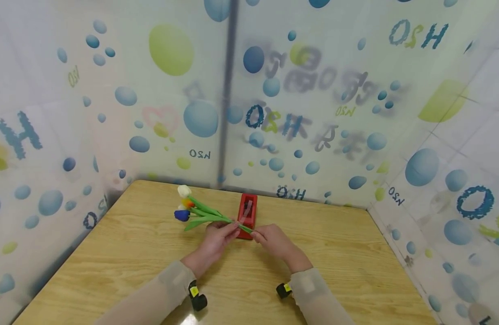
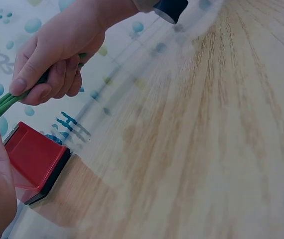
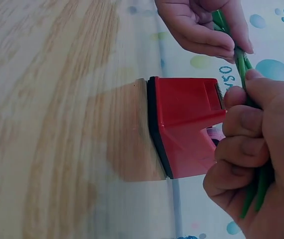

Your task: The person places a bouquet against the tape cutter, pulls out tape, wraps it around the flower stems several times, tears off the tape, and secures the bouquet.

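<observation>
Left grip [image 1: 218, 235] is pinching artificial tulips [image 1: 210, 218] by the stems; right grip [image 1: 277, 243] is clasping the stem ends [image 3: 263, 189]. They are passing above 1 red tape dispenser [image 1: 252, 210], standing on the wooden surface [image 1: 334, 262].

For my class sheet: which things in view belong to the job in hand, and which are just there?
Part of the job:
bunch of flowers, stems held by the left hand and right hand
red tape dispenser, probably, as it stands right by the stems

Just there:
wooden table
printed sheeting behind the table
wrist cameras, one on each wrist
</observation>
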### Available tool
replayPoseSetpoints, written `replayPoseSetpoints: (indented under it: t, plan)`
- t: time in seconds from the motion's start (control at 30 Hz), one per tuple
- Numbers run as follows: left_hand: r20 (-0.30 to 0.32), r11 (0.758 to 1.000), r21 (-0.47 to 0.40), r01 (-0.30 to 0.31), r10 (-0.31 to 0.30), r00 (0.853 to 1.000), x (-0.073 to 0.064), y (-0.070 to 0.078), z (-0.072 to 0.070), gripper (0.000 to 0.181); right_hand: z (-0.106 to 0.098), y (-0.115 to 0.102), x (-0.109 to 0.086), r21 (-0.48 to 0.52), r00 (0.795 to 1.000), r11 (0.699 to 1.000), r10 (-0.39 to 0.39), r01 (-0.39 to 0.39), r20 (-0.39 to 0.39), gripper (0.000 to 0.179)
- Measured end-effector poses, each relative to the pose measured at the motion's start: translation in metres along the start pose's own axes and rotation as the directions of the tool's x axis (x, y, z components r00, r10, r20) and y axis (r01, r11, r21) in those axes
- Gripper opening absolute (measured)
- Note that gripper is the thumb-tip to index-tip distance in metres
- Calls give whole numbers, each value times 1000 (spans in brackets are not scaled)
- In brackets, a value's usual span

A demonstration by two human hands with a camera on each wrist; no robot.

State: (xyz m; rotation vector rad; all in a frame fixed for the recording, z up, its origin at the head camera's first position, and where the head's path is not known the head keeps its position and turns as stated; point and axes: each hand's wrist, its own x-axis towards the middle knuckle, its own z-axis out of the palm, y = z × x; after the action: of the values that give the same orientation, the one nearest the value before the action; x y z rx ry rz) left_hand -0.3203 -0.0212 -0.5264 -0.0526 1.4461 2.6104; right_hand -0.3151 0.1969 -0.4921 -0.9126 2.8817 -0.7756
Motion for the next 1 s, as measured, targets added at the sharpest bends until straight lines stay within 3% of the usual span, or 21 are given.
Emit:
replayPoseSetpoints:
  t: [0.13,0.2,0.27,0.33,0.43,0.53,0.63,0.7,0.77,0.9,1.0]
  plan:
    - [0,1000,15,0,0,1000,0,0,-1,9,-3,-2,0,46,1000,999,10,-12,29,39]
    - [5,1000,27,5,-5,1000,0,0,-1,5,-3,-3,-1,150,997,987,42,-52,67,41]
    - [8,999,38,9,-9,1000,0,0,0,8,-2,-3,-1,311,987,941,94,-130,130,46]
    - [15,999,48,10,-11,1000,0,1,0,11,-1,-3,-2,465,967,856,142,-226,209,55]
    - [41,998,68,11,-14,999,0,1,-2,11,1,-1,-4,612,930,709,186,-350,316,64]
    - [64,996,90,12,-18,998,-1,2,-4,10,1,-1,-5,696,896,576,174,-428,408,61]
    - [68,995,99,12,-19,997,-1,2,-3,8,1,-1,-6,757,861,422,144,-499,487,52]
    - [77,995,99,1,-9,997,-2,3,-3,9,1,-1,-5,771,848,364,129,-522,514,48]
    - [80,995,95,-5,-2,997,-3,3,-3,10,1,-1,-5,780,841,324,120,-536,528,45]
    - [80,996,89,-13,6,997,-2,4,-2,12,3,1,-4,791,839,286,111,-541,533,41]
    - [81,996,86,-9,2,997,-1,4,-2,9,4,3,-4,796,846,294,108,-529,522,40]
